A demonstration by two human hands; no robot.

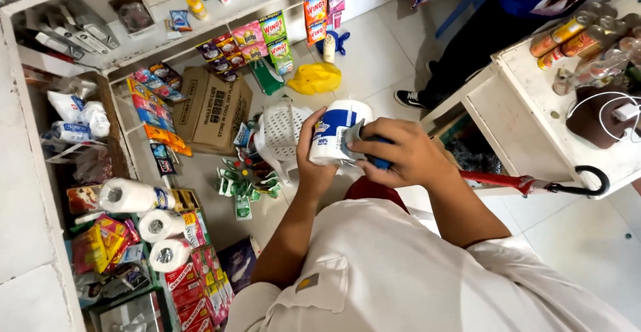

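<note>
A white shirt [394,272] fills the bottom of the view, and both forearms rise from it to meet over the floor. Between the hands sits a roll [337,131] of paper in white and blue wrap, held upright-ish and tilted toward the shelves. The left hand [314,161] cups it from below and the left, thumb up along its side. The right hand [400,153] is curled over the roll's right side, fingers pressed onto the wrap and onto something small and blue under them; what that is cannot be told. So the roll is clamped between the two hands, touching both.

Just behind the roll lies a white basket [280,131] on the floor, with green sachets [240,185] scattered beside it and a cardboard box [214,108] further left. Three more rolls [153,222] lie on a low shelf at the left, well apart from the hands. A red umbrella [534,185] hangs at the white counter [527,115] on the right. Another person's dark shoe [410,98] stands beyond.
</note>
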